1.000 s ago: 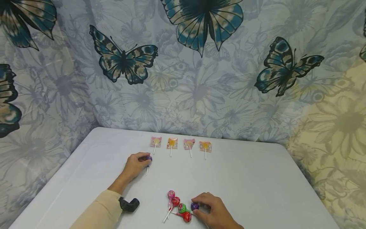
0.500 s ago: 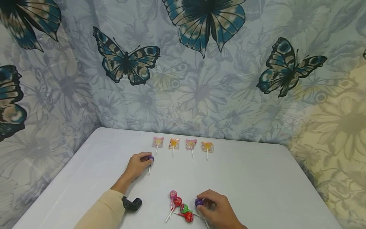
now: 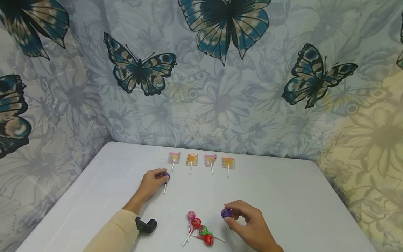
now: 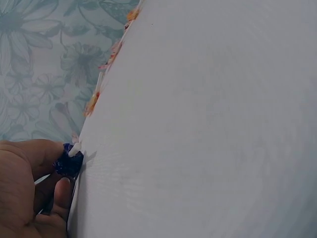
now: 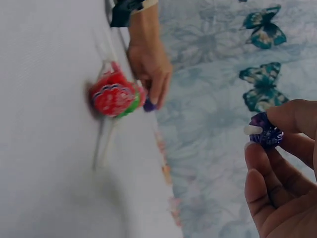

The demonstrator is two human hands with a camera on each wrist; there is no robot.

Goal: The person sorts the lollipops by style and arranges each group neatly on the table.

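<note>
My left hand (image 3: 151, 183) pinches a purple-wrapped lollipop (image 4: 69, 161) by its ball, low over the table at the left, below the leftmost flat lollipop; its white stick points toward me. My right hand (image 3: 248, 220) pinches a second purple lollipop (image 3: 226, 213) by the ball between thumb and fingers, its stick slanting down toward the table. Just left of that hand lies a loose pile: a pink lollipop (image 3: 191, 215), a red lollipop (image 3: 196, 223), a green lollipop (image 3: 203, 230) and another red lollipop (image 3: 209, 240), their sticks crossing.
Along the back of the white table (image 3: 283, 196) several flat lollipops in clear printed wrappers form a row, from a pink-edged one (image 3: 174, 158) to an orange one (image 3: 228, 163). Behind the table hangs a butterfly-patterned cloth (image 3: 220, 112). A black wrist device (image 3: 146, 225) sits on the left forearm.
My right hand has moved up and to the right, away from the pile, carrying the purple lollipop. My left hand has stayed in place with its lollipop.
</note>
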